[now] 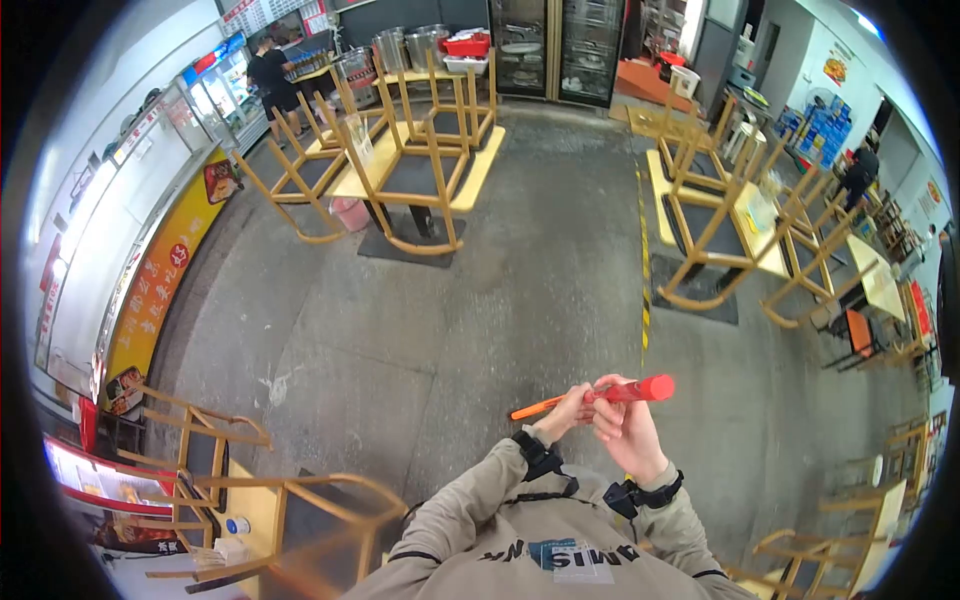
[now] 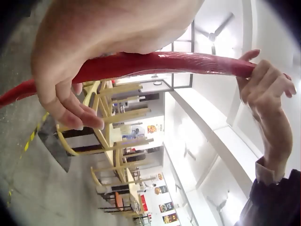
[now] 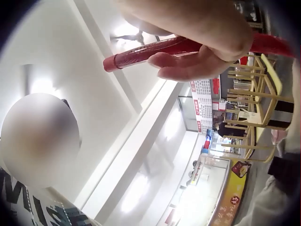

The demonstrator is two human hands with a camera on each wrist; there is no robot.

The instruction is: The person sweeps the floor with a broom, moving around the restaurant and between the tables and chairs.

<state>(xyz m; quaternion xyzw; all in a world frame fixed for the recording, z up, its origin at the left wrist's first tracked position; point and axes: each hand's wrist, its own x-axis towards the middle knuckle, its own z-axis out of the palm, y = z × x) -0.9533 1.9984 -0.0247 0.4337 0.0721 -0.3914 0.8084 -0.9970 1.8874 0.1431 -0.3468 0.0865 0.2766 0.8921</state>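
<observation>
Got a stick (image 1: 632, 391) gripped in both hands, with fingers of each curled round it. Held up over the floor (image 1: 500, 310), just in front of the chest. Runs roughly side to side, with the orange end (image 1: 535, 407) out past the left hand (image 1: 568, 412) and the red cap (image 1: 661, 387) out past the right hand (image 1: 630, 432). Can't tell how tight, tbh. Upturned chairs (image 1: 425, 178) on tables (image 1: 482, 180) ahead, off to both sides, well apart from the stick, with yellow-black tape (image 1: 644, 270) in between.
</observation>
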